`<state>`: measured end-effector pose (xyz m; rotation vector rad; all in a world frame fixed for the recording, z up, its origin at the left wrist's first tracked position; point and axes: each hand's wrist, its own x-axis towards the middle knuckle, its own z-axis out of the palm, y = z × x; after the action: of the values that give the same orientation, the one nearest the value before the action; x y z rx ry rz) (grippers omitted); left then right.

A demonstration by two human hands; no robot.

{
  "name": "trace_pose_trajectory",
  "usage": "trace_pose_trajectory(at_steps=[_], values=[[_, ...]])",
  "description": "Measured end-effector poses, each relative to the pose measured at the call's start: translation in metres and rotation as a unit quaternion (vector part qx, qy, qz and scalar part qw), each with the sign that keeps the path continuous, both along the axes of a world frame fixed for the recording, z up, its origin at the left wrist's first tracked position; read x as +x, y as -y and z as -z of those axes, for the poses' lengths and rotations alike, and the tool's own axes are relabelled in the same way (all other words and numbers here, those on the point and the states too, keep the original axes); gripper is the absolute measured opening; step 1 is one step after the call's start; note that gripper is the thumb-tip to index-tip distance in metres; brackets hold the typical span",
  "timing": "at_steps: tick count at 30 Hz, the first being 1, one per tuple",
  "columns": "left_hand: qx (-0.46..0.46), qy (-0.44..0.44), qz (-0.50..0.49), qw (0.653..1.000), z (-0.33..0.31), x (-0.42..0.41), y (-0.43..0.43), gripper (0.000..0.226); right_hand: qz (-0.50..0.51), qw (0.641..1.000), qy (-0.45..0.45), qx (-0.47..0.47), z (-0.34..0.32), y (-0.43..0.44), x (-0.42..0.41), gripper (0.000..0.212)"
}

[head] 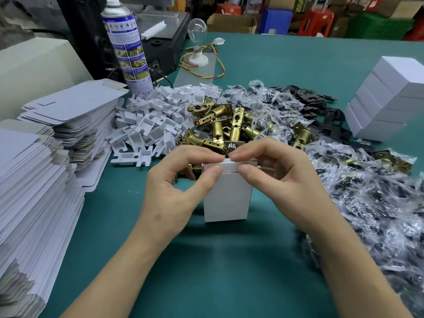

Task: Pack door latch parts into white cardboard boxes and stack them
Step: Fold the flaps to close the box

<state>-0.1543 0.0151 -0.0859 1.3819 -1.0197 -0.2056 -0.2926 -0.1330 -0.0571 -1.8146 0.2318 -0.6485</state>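
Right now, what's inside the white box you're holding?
Its contents are hidden. The white box stands upright; the left hand and right hand pinch the top flap over its opening. Only plain outer walls show.

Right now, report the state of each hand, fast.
Left hand: closed, pinching the top flap of the white box.
Right hand: closed, pinching the same flap from the other side.
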Motion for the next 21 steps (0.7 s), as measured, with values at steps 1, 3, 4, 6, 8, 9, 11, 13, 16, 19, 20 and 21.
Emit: trace_pose_trajectory(at_steps=[1, 3, 4, 6, 8, 9, 11, 13, 16, 19, 20, 21], values=[[0.0, 0.005, 0.002, 1.0, 0.0, 0.0, 0.0, 0.015, -0.01, 1.0, -0.001, -0.001, -0.001, 0.002, -0.001, 0.016], [0.0, 0.016, 0.008, 1.0, 0.0, 0.001, -0.001, 0.014, -0.03, 1.0, -0.008, 0.0, -0.002, 0.006, -0.004, 0.016], [0.001, 0.025, 0.011, 1.0, -0.001, 0.003, -0.001, 0.014, -0.036, 0.999, -0.014, 0.001, -0.002, 0.009, -0.005, 0.015], [0.004, 0.049, 0.012, 0.999, -0.003, 0.006, -0.003, 0.015, -0.035, 0.999, -0.021, -0.001, -0.002, 0.012, -0.006, 0.017], [0.004, 0.06, 0.012, 0.998, -0.003, 0.008, -0.004, 0.015, -0.024, 0.999, -0.023, -0.018, -0.001, 0.012, -0.006, 0.017], [0.004, 0.056, 0.012, 0.998, -0.003, 0.008, -0.004, 0.015, -0.021, 0.999, -0.023, -0.027, 0.0, 0.012, -0.006, 0.017], [0.002, 0.038, 0.022, 0.999, -0.001, 0.006, -0.003, 0.015, -0.022, 0.999, -0.02, -0.037, 0.0, 0.01, -0.006, 0.015], [0.002, 0.027, 0.033, 0.999, 0.001, 0.004, -0.001, 0.015, -0.024, 0.999, -0.019, -0.039, 0.001, 0.01, -0.006, 0.015], [0.021, 0.027, 0.044, 0.998, 0.001, 0.01, -0.003, 0.018, -0.009, 0.999, -0.017, -0.05, 0.001, 0.01, -0.004, 0.016], [0.065, 0.007, 0.082, 0.994, 0.002, 0.016, -0.006, 0.032, 0.018, 0.997, -0.014, -0.067, 0.003, 0.007, -0.002, 0.022], [0.069, 0.002, 0.088, 0.994, 0.003, 0.017, -0.006, 0.034, 0.024, 0.997, -0.014, -0.071, 0.003, 0.006, -0.002, 0.022], [0.068, -0.001, 0.087, 0.994, 0.003, 0.017, -0.007, 0.036, 0.029, 0.997, -0.014, -0.077, 0.003, 0.005, -0.002, 0.021]])
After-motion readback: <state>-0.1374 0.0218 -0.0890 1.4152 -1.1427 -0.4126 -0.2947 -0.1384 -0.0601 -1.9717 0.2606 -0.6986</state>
